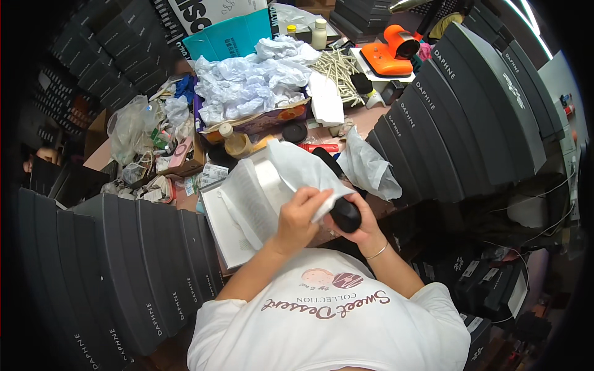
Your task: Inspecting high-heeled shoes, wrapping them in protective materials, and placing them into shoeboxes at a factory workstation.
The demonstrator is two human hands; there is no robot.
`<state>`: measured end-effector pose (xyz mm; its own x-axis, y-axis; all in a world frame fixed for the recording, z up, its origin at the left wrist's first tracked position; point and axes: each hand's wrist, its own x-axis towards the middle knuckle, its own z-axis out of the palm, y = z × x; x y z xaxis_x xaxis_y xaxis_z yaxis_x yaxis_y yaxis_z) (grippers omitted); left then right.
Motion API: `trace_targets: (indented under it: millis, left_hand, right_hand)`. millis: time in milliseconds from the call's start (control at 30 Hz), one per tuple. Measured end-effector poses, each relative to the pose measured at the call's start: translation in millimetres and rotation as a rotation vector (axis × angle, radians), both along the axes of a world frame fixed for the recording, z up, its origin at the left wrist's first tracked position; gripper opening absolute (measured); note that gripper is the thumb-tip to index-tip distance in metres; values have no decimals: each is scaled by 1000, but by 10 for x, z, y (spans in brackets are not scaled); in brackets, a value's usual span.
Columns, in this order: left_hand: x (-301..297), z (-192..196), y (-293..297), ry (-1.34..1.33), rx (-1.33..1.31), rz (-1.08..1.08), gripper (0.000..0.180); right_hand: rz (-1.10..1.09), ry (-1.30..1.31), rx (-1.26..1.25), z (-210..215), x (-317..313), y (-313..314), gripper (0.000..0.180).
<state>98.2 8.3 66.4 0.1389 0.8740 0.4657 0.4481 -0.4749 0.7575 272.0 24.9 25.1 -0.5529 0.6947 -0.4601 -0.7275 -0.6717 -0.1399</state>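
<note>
Gripping black shoe [344,213] in right hand [365,224], left hand [299,216] fingers pinching white tissue paper [301,168]

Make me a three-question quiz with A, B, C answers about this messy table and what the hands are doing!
1. Where is the orange machine?
A. at the table's far end
B. on the floor
C. in the open box

2. What colour is the shoe?
A. red
B. black
C. yellow

3. What is the left hand doing?
A. resting flat on the table
B. pinching white tissue paper
C. holding a bottle

Answers: 1 A, it sits beyond the heap of crumpled paper. 2 B, the part in the right hand is black. 3 B, its fingers grip the sheet over the shoe.
</note>
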Motion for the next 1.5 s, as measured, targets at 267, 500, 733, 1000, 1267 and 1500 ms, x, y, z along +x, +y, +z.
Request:
trace_targets:
  millis: [267, 500, 733, 1000, 1267, 1500]
  left_hand:
    - [370, -228, -198, -16, 169, -307, 44]
    - [220, -225, -420, 88, -92, -707, 58]
    - [-183, -1102, -373, -1496, -956, 390, 60]
    - [-270, -883, -242, -537, -354, 486, 88]
    - [8, -2228, 184, -927, -1219, 508, 43]
    - [107, -2206, 200, -680, -932, 381, 19]
  right_hand:
    - [-52, -435, 635, -103, -204, 223, 36]
    - [-81, -537, 668, -220, -265, -2, 36]
    - [402, -882, 1045, -528, -520, -338, 37]
    - [79, -550, 524, -318, -321, -11, 71]
    - [-191, -828, 359, -351, 427, -60, 51]
    - [-55, -794, 391, -427, 430, -122, 57]
